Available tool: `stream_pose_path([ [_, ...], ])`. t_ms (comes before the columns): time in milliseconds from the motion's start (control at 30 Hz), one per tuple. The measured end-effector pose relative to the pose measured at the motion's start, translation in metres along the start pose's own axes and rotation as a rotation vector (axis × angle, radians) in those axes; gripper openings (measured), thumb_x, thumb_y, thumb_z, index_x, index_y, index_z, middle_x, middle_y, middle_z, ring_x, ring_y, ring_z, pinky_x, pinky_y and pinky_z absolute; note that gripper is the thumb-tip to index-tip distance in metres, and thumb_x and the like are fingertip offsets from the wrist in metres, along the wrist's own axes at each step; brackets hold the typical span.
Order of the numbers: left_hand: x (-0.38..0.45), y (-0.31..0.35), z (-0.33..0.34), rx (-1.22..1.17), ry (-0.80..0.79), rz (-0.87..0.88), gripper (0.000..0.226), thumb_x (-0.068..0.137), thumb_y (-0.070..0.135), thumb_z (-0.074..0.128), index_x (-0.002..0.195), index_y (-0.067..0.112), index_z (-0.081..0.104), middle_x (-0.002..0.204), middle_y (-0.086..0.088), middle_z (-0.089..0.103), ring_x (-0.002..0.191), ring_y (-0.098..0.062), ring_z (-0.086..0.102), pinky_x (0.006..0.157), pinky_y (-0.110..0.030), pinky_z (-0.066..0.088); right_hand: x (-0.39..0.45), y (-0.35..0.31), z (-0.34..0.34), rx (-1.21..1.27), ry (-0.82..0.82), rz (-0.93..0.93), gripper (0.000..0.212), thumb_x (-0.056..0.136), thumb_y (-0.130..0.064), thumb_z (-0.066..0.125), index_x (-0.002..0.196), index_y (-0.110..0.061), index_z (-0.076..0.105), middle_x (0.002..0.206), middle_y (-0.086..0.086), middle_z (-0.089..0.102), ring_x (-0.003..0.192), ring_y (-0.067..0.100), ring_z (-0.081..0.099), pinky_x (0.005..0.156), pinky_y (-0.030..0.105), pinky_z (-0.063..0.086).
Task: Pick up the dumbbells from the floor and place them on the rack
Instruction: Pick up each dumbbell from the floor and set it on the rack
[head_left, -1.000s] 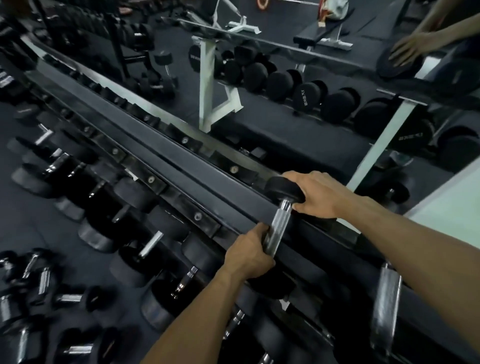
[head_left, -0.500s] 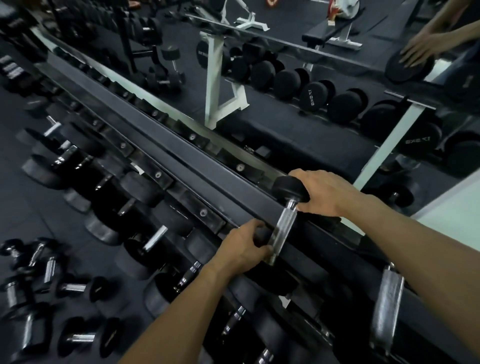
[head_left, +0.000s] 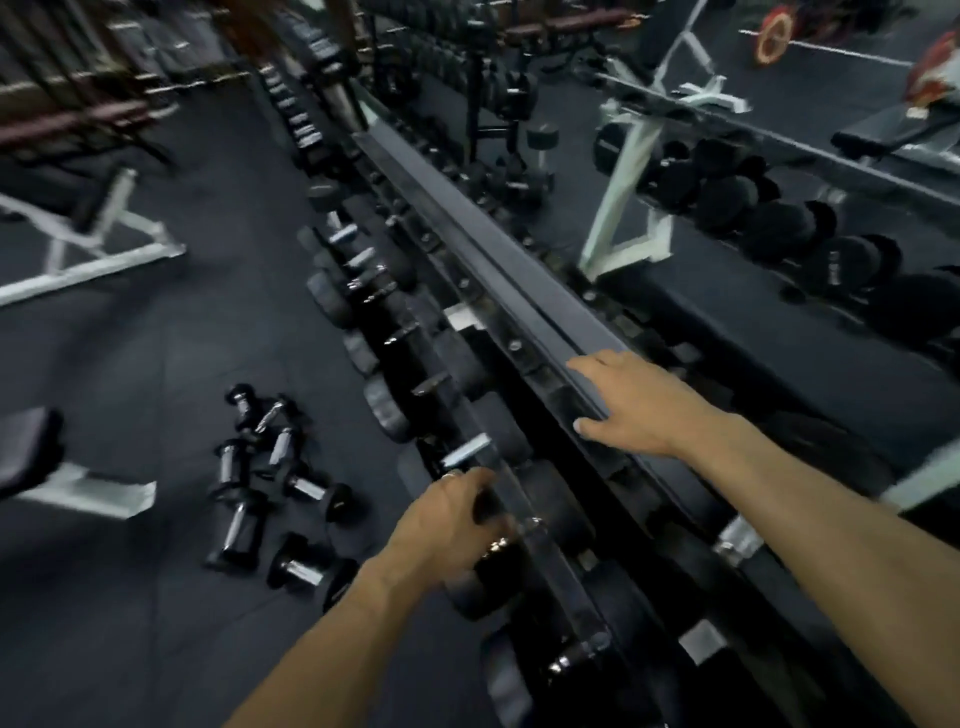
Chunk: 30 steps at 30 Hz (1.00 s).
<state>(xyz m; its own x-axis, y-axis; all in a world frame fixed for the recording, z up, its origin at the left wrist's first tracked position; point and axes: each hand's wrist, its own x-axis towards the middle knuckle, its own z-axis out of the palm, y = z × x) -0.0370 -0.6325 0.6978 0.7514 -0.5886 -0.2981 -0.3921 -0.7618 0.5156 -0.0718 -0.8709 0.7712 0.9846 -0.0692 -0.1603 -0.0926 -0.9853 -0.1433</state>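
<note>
The shot is pretty blurry, so fine detail is hard to make out. The right hand (head_left: 631, 402) is laid flat with fingers spread on the top rail (head_left: 498, 260) of the long rack (head_left: 571, 545), nothing gripped. The left hand (head_left: 447, 525) is curled around something dark down at the rack's near edge, by a racked dumbbell (head_left: 483, 582); whether it's actually clamped on that weight or on the rack edge can't be told through the blur. The two hands are kept well apart. A loose pile of dumbbells (head_left: 270, 493) with chrome handles is seen on the dark floor (head_left: 130, 389), left of the rack and near the left forearm. More dumbbells are lined up on the lower tier, running far up the frame. A white-framed bench (head_left: 93, 244) is parked far left.
</note>
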Motion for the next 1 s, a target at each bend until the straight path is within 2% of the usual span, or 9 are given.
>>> stream_pose_path([
  [167,-0.051,-0.085,-0.037,-0.026,0.116,-0.122,0.047,0.086,0.041,0.062,0.129,0.025,0.051,0.125,0.000,0.056,0.118,-0.019,0.054,0.096,-0.033,0.045,0.046,-0.107,0.015,-0.005,-0.054,-0.161,0.073,0.090,-0.046,0.060,0.150,-0.020,0.028,0.145,0.006,0.043,0.131,0.028,0.041,0.103,0.042,0.042],
  [300,-0.095,-0.161,-0.057,-0.055,0.164,-0.230,0.058,0.086,0.047,0.062,0.136,0.023,0.045,0.127,-0.002,0.054,0.119,-0.022,0.054,0.098,-0.036,0.044,0.073,-0.197,0.035,-0.003,-0.124,-0.254,0.071,0.091,-0.043,0.060,0.150,-0.021,0.027,0.146,0.004,0.041,0.132,0.026,0.040,0.102,0.044,0.043],
  [567,-0.157,-0.297,-0.088,-0.148,0.219,-0.404,0.055,0.090,0.048,0.056,0.137,0.023,0.044,0.130,-0.002,0.053,0.120,-0.019,0.052,0.095,-0.033,0.045,0.132,-0.348,0.083,-0.035,-0.226,-0.398,0.072,0.093,-0.041,0.058,0.152,-0.023,0.023,0.149,0.002,0.038,0.134,0.024,0.040,0.105,0.041,0.042],
  [767,-0.161,-0.372,-0.084,-0.208,0.170,-0.512,0.058,0.091,0.050,0.053,0.139,0.020,0.040,0.139,-0.003,0.049,0.126,-0.018,0.048,0.101,-0.033,0.042,0.186,-0.416,0.131,-0.073,-0.312,-0.492,0.067,0.091,-0.039,0.060,0.149,-0.023,0.030,0.139,0.001,0.046,0.127,0.024,0.045,0.100,0.043,0.044],
  [1000,-0.095,-0.456,-0.058,-0.315,0.140,-0.647,0.057,0.091,0.051,0.052,0.139,0.022,0.039,0.138,-0.001,0.048,0.124,-0.019,0.050,0.100,-0.037,0.043,0.304,-0.457,0.213,-0.109,-0.416,-0.598,0.068,0.090,-0.037,0.063,0.148,-0.022,0.031,0.140,0.001,0.047,0.127,0.025,0.046,0.100,0.043,0.045],
])
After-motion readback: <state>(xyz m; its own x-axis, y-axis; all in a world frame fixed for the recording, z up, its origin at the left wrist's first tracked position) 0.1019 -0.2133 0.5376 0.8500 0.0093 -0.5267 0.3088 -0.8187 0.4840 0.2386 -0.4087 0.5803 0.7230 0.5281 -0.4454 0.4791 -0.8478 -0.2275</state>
